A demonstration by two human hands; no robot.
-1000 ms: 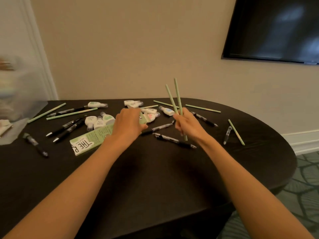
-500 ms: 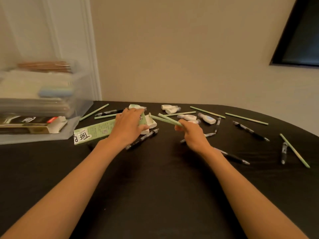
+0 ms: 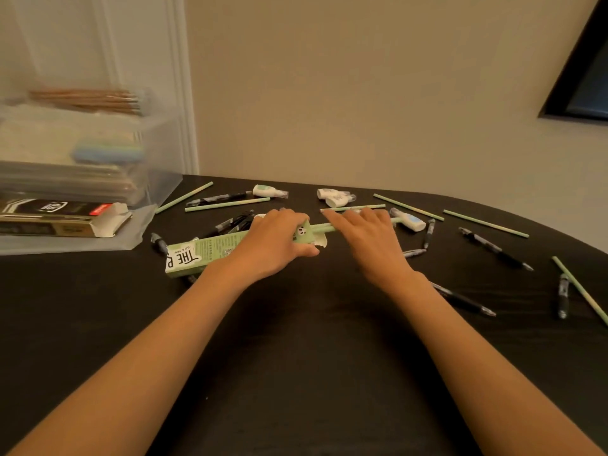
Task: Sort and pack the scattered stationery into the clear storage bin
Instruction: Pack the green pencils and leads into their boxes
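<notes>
My left hand (image 3: pixel 274 240) grips the open end of a long green pencil box (image 3: pixel 204 253) lying on the black table (image 3: pixel 296 357). My right hand (image 3: pixel 365 238) holds green pencils (image 3: pixel 324 228) whose tips enter the box's opening; the fingers lie fairly straight over them. More green pencils (image 3: pixel 408 207) lie scattered behind, along with black pens (image 3: pixel 493 248) and white correction tapes (image 3: pixel 335 197). The clear storage bin (image 3: pixel 82 166) stands at the back left, holding brown pencils and stacked items.
A dark open carton (image 3: pixel 62 218) lies on the bin's lid in front of the bin. A door frame rises behind the bin. A dark screen corner (image 3: pixel 582 87) hangs at the upper right. The table's curved edge runs at the right.
My right hand lowered the green pencils from upright to level and slid their tips into the box that my left hand holds. The view turned left, showing the bin.
</notes>
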